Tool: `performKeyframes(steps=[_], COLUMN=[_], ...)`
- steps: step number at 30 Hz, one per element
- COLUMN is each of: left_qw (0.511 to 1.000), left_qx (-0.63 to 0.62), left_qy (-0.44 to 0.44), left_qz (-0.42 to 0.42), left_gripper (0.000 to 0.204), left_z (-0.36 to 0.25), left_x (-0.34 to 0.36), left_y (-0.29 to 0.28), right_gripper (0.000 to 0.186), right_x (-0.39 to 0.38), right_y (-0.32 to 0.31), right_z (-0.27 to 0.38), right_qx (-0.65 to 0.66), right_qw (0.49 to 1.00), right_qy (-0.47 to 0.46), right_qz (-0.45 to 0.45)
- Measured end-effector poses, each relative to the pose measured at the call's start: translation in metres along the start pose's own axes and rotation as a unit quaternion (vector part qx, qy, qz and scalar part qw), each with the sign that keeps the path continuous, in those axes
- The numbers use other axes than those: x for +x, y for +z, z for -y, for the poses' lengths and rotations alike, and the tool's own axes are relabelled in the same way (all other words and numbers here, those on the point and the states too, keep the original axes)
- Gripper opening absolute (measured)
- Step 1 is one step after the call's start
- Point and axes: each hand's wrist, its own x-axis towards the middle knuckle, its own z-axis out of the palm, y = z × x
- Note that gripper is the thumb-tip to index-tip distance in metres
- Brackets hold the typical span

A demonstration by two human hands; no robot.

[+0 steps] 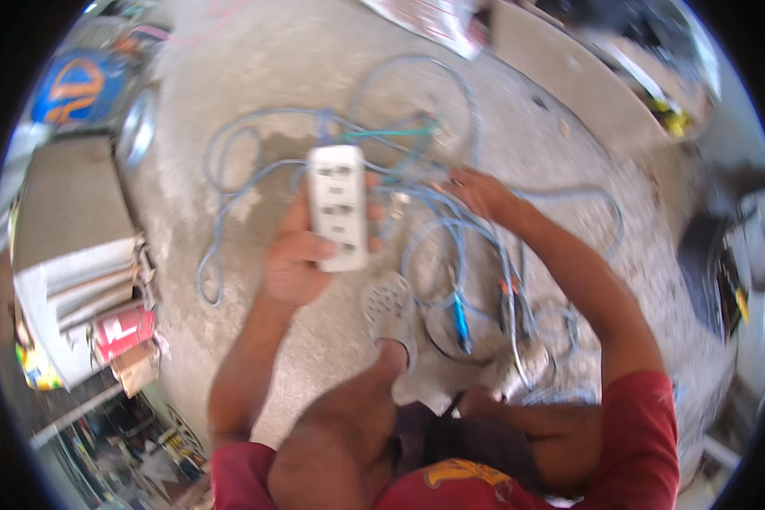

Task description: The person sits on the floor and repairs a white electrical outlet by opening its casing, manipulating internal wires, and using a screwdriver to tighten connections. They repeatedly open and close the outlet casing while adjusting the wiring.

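Observation:
My left hand (293,255) is wrapped round a white power strip (338,208), held up off the floor with its socket face toward me. Its thumb lies across the lower part of the strip. Blue cable (463,246) lies looped over the concrete behind and beside it. To the right, my right hand (487,197) reaches into the cable bundle with fingers drawn together at a strand; blur hides the exact grip. A thin green cord (391,133) crosses the loops just beyond. Below my right hand lie a screwdriver with a bright blue handle (461,323) and pliers with orange-and-black handles (512,293).
A grey clog (388,310) is on my foot between my arms. At the left stand a cardboard box (76,200) and a blue container (81,85) with orange marking. An open carton (569,76) is at the far right, with a black object (707,263) nearer.

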Motion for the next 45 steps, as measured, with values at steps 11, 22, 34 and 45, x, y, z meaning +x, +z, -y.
performKeyframes(steps=[11, 22, 34, 45], left_qw=[0.994, 0.984, 0.964, 0.975], left_qx=[-0.042, -0.007, 0.102, 0.047], left_qy=[0.078, 0.135, 0.184, 0.153], left_qz=[0.064, 0.115, 0.165, 0.153], left_gripper=[0.104, 0.105, 0.109, 0.111], left_z=[-0.009, 0.005, 0.031, 0.046], left_x=[0.060, 0.090, 0.074, 0.074], left_y=[-0.024, 0.029, 0.079, 0.070], right_gripper=[0.021, 0.012, 0.012, 0.015], right_x=[0.008, 0.032, 0.007, 0.015], right_y=[0.021, -0.198, -0.229, -0.222], right_z=[-0.004, 0.124, 0.152, 0.159], right_qx=[-0.045, 0.249, 0.130, 0.173], right_qw=[0.997, 0.934, 0.959, 0.936], right_qy=[0.000, 0.064, 0.122, 0.216], right_qz=[0.070, -0.246, -0.219, -0.219])
